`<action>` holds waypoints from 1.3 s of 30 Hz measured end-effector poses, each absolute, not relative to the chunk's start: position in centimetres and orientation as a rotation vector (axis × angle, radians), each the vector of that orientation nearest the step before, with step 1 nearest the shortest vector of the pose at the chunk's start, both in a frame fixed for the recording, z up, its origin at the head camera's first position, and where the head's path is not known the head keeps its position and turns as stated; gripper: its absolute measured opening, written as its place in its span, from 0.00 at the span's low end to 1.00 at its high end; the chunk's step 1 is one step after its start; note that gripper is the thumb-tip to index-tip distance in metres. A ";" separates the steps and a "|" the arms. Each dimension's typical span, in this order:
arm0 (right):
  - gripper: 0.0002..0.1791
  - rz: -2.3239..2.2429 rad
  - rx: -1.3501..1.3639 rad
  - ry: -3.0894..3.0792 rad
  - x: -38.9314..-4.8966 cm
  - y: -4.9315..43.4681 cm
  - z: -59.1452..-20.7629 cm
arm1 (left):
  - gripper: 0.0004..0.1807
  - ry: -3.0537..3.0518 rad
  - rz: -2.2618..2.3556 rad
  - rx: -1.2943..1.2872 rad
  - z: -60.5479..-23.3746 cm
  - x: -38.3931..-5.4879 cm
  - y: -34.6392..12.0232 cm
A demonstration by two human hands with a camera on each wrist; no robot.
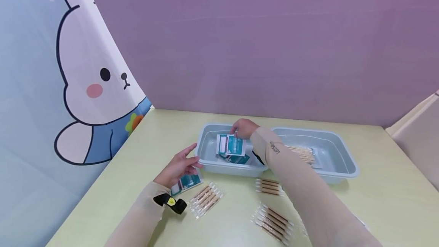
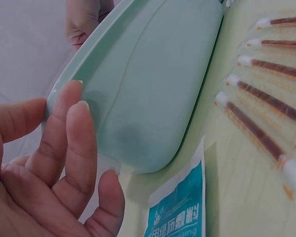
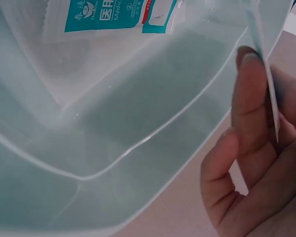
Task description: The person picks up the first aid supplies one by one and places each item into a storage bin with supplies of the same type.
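My right hand (image 1: pixel 245 128) pinches a teal and white gauze dressing packet (image 1: pixel 231 145) by its upper edge, over the left pale blue plastic basin (image 1: pixel 229 169). In the right wrist view the held packet (image 3: pixel 272 94) shows edge-on between thumb and fingers. Another dressing packet (image 1: pixel 237 159) lies beneath it on the basin floor. At the basin's left end, my left hand (image 1: pixel 178 167) holds the rim between thumb and fingers, seen closely in the left wrist view. A further dressing packet (image 1: pixel 190 180) lies on the table below that hand, partly hidden by it.
A second basin (image 1: pixel 337 170) on the right contains wooden-stick cotton swabs (image 1: pixel 303 154), partly covered by my right sleeve. Clear strips of brown-tubed swabs lie in front: one at left (image 1: pixel 207 200), one in the middle (image 1: pixel 269 187), one nearer (image 1: pixel 273 224). A purple partition (image 1: pixel 267 48) stands behind.
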State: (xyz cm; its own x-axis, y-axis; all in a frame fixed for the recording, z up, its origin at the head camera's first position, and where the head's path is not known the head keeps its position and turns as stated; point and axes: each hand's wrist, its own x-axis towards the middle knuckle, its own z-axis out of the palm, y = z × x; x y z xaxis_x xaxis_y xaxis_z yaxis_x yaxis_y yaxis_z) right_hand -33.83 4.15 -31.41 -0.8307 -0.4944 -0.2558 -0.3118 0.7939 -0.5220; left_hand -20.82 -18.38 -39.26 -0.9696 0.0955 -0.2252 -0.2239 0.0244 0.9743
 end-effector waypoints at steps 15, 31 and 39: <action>0.20 -0.580 -0.619 2.583 -33.4 6.5 -32.0 | 0.32 2.083 2.005 -0.148 -39.6 -21.8 -17.2; 0.13 -0.923 -0.697 2.616 -25.8 10.5 -30.6 | 0.25 2.410 1.761 -0.316 -39.0 -20.2 -20.9; 0.12 -1.054 -0.605 2.669 -23.8 13.6 -32.9 | 0.21 2.599 1.544 -0.261 -38.9 -19.3 -23.5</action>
State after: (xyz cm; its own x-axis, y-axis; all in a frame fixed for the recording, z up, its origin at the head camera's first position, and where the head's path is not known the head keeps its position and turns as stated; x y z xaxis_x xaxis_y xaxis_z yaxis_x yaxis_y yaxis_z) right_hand -23.83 13.61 -32.86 -0.8941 -0.4459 -0.0423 -0.2968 0.6605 -0.6896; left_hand -19.29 -23.51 -38.92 -0.9795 -0.0927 -0.1789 -0.2014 0.4687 0.8601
